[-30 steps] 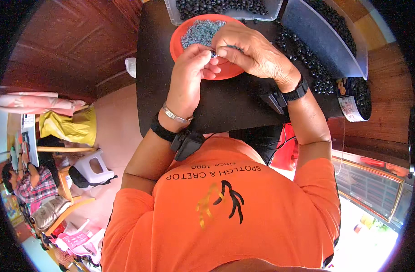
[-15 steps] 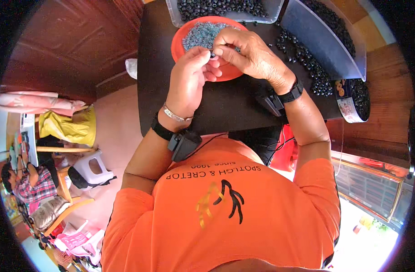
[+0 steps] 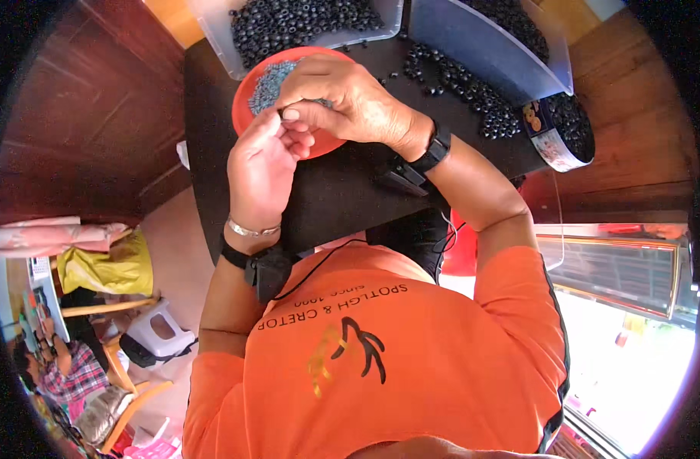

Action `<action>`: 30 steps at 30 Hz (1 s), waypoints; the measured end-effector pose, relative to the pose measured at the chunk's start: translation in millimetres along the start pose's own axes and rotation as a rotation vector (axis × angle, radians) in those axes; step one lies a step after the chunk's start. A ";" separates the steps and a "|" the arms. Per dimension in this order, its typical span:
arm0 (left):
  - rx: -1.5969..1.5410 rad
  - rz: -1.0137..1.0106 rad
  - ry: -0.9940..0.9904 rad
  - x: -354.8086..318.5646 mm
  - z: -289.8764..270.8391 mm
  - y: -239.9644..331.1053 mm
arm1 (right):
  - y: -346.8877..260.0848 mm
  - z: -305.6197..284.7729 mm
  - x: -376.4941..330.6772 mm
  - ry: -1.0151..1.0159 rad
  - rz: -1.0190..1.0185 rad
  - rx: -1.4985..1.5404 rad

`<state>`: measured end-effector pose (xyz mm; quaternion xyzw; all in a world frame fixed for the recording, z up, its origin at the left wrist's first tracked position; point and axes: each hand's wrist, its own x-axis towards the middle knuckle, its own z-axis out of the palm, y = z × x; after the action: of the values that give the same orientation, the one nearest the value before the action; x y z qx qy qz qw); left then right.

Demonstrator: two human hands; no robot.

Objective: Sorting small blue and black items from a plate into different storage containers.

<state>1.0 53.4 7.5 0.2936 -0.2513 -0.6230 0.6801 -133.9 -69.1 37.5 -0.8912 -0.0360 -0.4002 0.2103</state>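
My left hand (image 3: 260,170) and my right hand (image 3: 354,101) meet over the near side of a red round plate (image 3: 324,147). Both are closed, thumb and fingertips pinched together around a small dark bead (image 3: 282,113), which the fingers mostly cover. On the plate lies a heap of small blue-grey pieces (image 3: 267,86), partly hidden behind my right hand. The other fingers of my left hand curl loosely beneath the pinch.
Behind the plate, a clear plastic bin (image 3: 214,32) holds black beads. A larger translucent tub (image 3: 480,55) of dark beads stands right of it. Loose black beads (image 3: 472,90) lie along its base, near a round tin (image 3: 558,151). A person (image 3: 73,373) sits at far left.
The plate, bins and both hands appear further left in the view, which has shifted. My fingertips remain pinched together, and the bead shows less between them.
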 end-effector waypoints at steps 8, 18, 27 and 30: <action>-0.020 0.041 0.018 2.8 -9.1 0.9 | 6.9 -45.8 4.8 0.052 0.173 -0.147; 0.003 0.088 -0.006 0.9 -4.1 -0.6 | 47.1 -88.4 -50.1 -0.438 0.551 -0.786; -0.031 0.058 0.009 0.8 -4.0 -1.2 | 56.4 -71.0 -48.3 -0.488 0.615 -0.702; -0.038 0.035 -0.013 -0.3 -0.3 -3.3 | 50.0 -64.1 -33.9 -0.195 0.701 0.114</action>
<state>-1.1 53.6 5.0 0.2719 -0.2490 -0.6176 0.6948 -190.0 -136.9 33.3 -0.8703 0.2295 -0.2144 0.3794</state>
